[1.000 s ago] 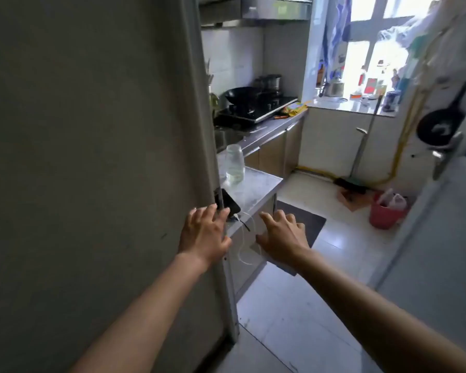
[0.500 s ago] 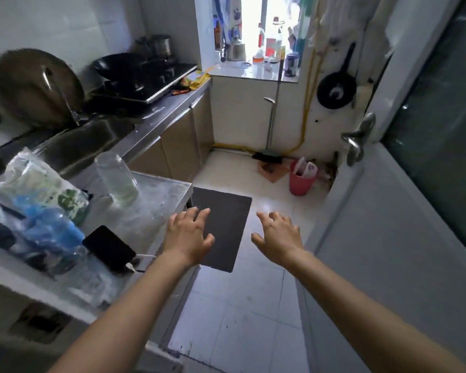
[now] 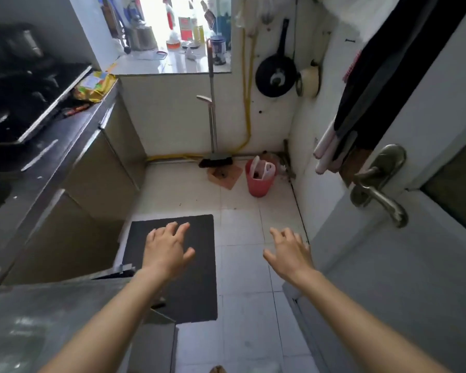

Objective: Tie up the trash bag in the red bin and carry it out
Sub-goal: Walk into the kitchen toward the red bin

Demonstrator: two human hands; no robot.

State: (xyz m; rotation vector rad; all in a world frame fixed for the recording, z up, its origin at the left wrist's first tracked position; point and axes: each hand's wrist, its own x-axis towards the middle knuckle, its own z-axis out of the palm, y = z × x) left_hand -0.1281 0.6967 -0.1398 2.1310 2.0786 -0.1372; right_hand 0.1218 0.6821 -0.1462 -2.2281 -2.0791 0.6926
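A small red bin [image 3: 259, 185] stands on the tiled floor in the far right corner of the kitchen. A white trash bag [image 3: 267, 169] lines it, its loose handles sticking up above the rim. My left hand [image 3: 166, 247] is stretched forward over a dark floor mat, fingers spread, holding nothing. My right hand [image 3: 289, 251] reaches forward over the white tiles, fingers apart and empty. Both hands are well short of the bin, with open floor between.
A steel counter [image 3: 65, 146] with cabinets and a stove [image 3: 19, 103] runs along the left. A broom [image 3: 213, 130] leans on the back wall beside cardboard [image 3: 225, 175]. A door with a lever handle [image 3: 379, 184] stands on the right. The dark mat [image 3: 194, 267] lies ahead.
The view has advanced through the doorway into the kitchen; the bin is nearer and more central. Both hands stay raised and empty, now spread further apart.
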